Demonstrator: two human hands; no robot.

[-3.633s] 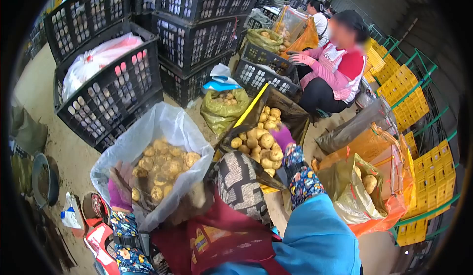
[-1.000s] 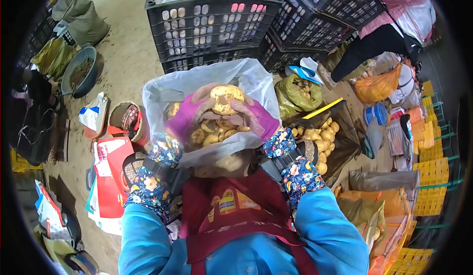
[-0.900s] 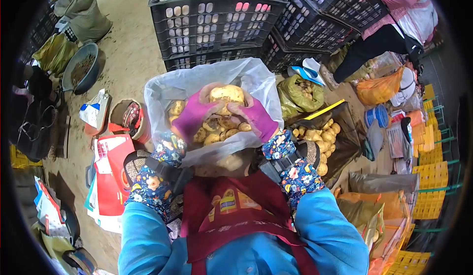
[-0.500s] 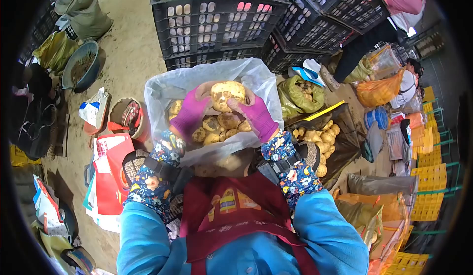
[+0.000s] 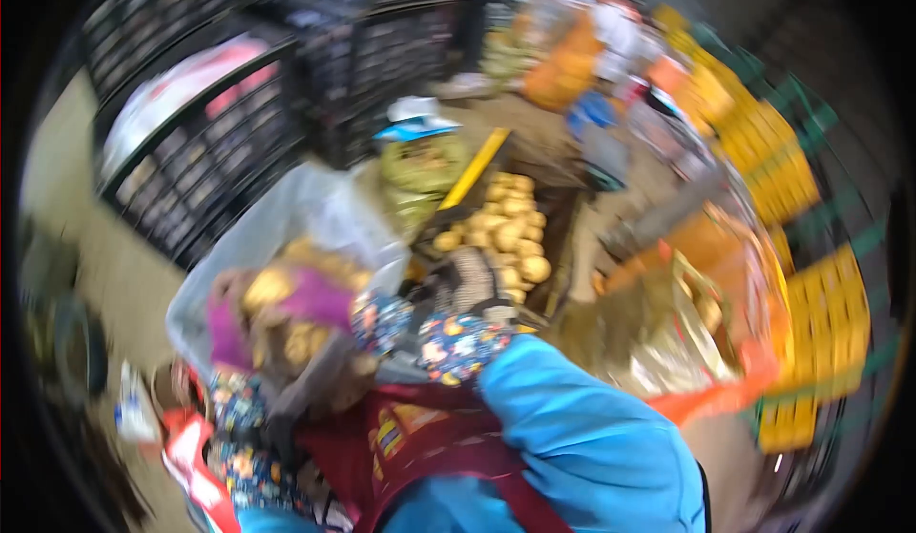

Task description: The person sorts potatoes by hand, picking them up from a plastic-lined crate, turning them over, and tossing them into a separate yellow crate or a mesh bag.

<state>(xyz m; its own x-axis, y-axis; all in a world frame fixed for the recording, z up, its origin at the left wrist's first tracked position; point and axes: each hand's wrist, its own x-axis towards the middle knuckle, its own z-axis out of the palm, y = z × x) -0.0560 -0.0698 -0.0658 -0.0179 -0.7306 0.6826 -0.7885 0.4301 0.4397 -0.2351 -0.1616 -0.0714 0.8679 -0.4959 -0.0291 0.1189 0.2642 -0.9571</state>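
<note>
The head view is blurred by motion. My left hand (image 5: 229,318), in a purple glove, is over the clear plastic-lined container (image 5: 196,290) at the left. My right hand (image 5: 317,296), also gloved in purple, is close beside it. A yellowish potato (image 5: 268,288) lies between the two hands, touched by both. More potatoes (image 5: 303,342) show below them inside the liner. The finger details are smeared.
Black crates (image 5: 205,118) stand behind the container. Right of it are a green sack (image 5: 420,166), a yellow bar (image 5: 475,168) and a potato pile (image 5: 510,228). Farther right lie an olive bag (image 5: 620,328), orange bags (image 5: 563,65) and yellow crates (image 5: 825,313). A person (image 5: 618,37) is at the back.
The view has swung to the right, so the container, both hands and the potato now appear farther left and lower. The potato is still between the hands.
</note>
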